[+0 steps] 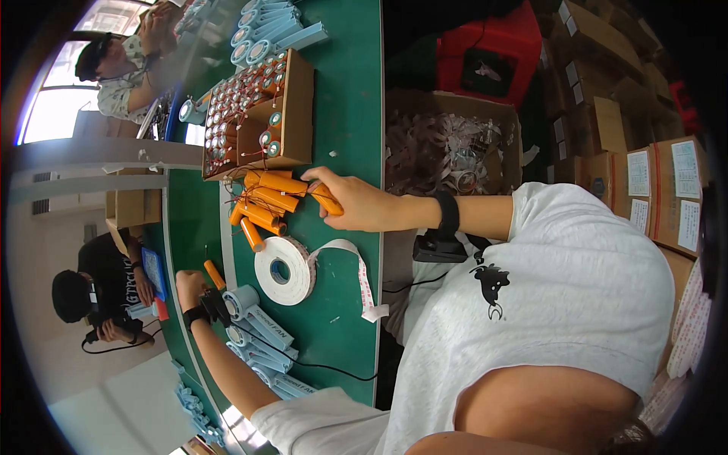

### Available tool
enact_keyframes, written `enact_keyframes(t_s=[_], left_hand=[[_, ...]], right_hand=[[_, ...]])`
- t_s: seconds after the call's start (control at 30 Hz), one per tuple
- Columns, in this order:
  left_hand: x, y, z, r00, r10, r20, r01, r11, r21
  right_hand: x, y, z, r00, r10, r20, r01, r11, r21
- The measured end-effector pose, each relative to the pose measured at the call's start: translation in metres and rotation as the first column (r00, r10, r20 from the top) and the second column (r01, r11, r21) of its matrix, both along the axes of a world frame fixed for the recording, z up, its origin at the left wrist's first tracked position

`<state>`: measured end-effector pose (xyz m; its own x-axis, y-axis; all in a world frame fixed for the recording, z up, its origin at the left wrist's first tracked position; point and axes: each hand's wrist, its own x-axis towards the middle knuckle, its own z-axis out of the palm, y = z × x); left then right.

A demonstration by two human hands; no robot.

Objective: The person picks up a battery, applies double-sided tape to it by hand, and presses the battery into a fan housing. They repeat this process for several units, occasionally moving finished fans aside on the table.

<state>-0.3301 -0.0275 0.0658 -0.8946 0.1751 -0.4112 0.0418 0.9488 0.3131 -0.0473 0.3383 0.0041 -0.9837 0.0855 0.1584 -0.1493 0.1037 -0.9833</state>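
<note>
My right hand (350,203), in the upper middle of the picture, is closed around an orange cylindrical battery pack (327,199). Beside it lies a pile of similar orange packs (265,199) with thin wires. A roll of white paper tape (283,271) rests flat on the green table, its loose strip (362,277) curling out to the table edge. Lower left, my left hand (189,290) is beside another orange pack (214,274); its fingers are hidden, so I cannot tell whether it grips anything. Light-blue handheld fan bodies (262,334) are lined up near that wrist.
A cardboard box (298,114) of upright packs stands beyond the pile, with more blue fans (265,34) at the top. Off the table edge are a carton of paper scraps (447,144), a red stool (493,57) and stacked cartons (652,182). Two people work across the table.
</note>
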Motion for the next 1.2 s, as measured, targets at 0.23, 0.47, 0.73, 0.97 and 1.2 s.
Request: enact_keyframes(t_s=[0.23,0.47,0.73,0.97,1.2], left_hand=[[-0.004,0.043,-0.021,0.993,-0.038,-0.109,-0.003,0.934,-0.357],[-0.008,0.057,-0.017,0.953,-0.154,-0.261,0.127,0.985,-0.117],[0.033,0.151,-0.026,0.704,-0.515,-0.489,0.598,0.801,0.017],[0.189,0.154,0.018,0.857,-0.375,-0.354,0.356,0.927,-0.120],[0.274,0.148,-0.039,0.557,-0.459,-0.692,0.311,0.888,-0.338]], right_hand=[[0.006,0.009,-0.007,0.983,0.182,-0.006,-0.182,0.983,0.023],[-0.003,0.017,-0.017,0.949,0.195,-0.249,-0.267,0.915,-0.302],[0.000,0.027,-0.008,0.912,0.377,-0.161,-0.398,0.715,-0.575],[-0.003,0.023,-0.002,0.930,0.368,0.016,-0.292,0.762,-0.579],[0.009,-0.016,-0.006,0.942,-0.057,-0.330,0.161,0.942,0.295]])
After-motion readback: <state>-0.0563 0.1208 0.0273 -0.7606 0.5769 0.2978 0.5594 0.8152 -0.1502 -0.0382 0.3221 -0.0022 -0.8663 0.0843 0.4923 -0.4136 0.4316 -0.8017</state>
